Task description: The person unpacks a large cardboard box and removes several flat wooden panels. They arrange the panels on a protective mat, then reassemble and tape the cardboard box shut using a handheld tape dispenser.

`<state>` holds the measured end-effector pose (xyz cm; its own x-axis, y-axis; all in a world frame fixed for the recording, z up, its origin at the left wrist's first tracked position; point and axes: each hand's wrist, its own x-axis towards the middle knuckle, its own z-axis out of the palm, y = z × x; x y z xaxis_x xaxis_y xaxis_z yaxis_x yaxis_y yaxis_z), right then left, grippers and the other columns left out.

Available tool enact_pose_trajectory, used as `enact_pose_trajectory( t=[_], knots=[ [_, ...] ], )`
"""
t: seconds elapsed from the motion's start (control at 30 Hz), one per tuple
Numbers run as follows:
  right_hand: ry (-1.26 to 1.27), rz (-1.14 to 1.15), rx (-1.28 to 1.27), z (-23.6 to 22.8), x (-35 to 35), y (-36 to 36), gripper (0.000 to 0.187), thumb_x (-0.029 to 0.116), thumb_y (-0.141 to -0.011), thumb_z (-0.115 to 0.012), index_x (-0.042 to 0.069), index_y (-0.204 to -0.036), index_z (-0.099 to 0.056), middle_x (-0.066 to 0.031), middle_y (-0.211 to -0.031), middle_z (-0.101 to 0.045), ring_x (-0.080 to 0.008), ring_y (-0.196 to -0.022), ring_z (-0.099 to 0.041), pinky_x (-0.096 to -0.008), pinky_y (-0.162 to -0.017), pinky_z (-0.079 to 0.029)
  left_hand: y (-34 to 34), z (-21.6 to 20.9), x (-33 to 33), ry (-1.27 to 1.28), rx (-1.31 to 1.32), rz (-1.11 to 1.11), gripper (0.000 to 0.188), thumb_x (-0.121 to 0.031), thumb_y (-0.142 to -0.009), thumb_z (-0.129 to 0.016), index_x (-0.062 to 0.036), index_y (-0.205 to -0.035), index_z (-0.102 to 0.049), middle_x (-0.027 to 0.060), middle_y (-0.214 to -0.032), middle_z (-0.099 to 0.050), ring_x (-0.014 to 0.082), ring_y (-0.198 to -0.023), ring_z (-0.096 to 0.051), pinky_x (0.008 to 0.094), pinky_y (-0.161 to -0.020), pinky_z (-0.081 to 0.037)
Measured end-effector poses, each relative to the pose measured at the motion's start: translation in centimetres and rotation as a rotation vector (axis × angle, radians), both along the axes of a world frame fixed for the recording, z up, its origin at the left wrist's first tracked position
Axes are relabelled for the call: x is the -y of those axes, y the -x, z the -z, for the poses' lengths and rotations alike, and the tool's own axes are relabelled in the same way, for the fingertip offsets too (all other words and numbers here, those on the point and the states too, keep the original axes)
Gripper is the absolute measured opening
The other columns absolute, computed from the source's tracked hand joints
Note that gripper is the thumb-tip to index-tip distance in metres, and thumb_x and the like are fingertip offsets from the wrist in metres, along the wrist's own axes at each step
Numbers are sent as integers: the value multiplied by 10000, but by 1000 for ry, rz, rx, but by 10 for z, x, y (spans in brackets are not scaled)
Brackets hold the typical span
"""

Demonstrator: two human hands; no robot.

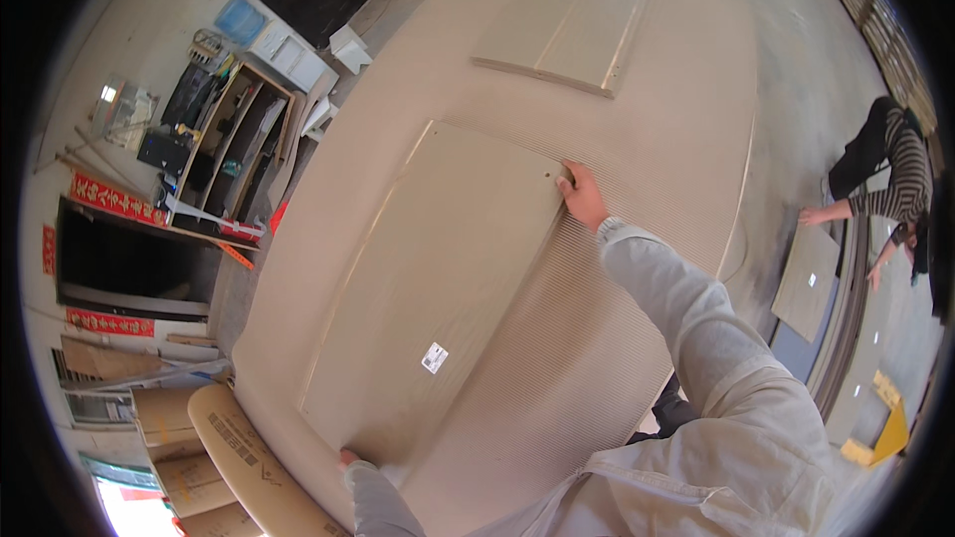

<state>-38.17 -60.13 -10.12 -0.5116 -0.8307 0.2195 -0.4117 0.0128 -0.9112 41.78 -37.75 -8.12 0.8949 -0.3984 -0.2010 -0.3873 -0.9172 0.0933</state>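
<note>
Your right hand (584, 197) pinches one board (428, 249); your left hand (349, 456) touches its near end, grip unclear. Cardboard (686, 89) lies under the board, floor (801, 70) and one co-worker (895, 164) right of it.

the lens over there looks down and forward from the head of the person (736, 408), near above the long panel (428, 268), its wide fisheye reach bending the wall (169, 20) and the floor (796, 70) toward a dark round edge.
</note>
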Motion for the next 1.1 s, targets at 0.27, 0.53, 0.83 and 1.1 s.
enact_pose_trajectory(
  t=[0.27,0.53,0.83,1.1],
  knots=[
    [135,46,-30,-1,5,-15,376,30,-888,-580,22,-1260,-532,-201,-1200,-555,-369,-1125,-490,-426,-988,-406,11,-12,2,-95,25,20,556,-456,-896,-543,33,-1155,-595,199,-1158,-630,351,-1138,-579,456,-953,-463],
    [55,-5,-37,-11,5,-11,406,39,-888,-579,19,-1289,-520,-211,-1272,-540,-382,-1200,-471,-424,-1039,-386,15,-17,-3,-129,66,42,562,-409,-872,-569,7,-1249,-542,174,-1240,-595,319,-1210,-541,446,-992,-438],
    [-12,-63,-19,-22,-122,-1,597,15,-892,-552,42,-1454,-352,-214,-1449,-417,-370,-1349,-394,-391,-1133,-330,169,-36,94,175,545,481,631,-287,-831,-640,6,-1361,-464,188,-1364,-523,315,-1308,-470,442,-1087,-372],
    [-135,-187,-319,-40,-335,-55,616,-95,-683,-554,39,-1282,-509,-181,-1328,-505,-417,-1279,-421,-481,-1121,-344,528,-31,192,412,-148,1582,637,-231,-836,-662,0,-1383,-432,220,-1450,-420,367,-1359,-366,455,-1151,-274]
  ],
)
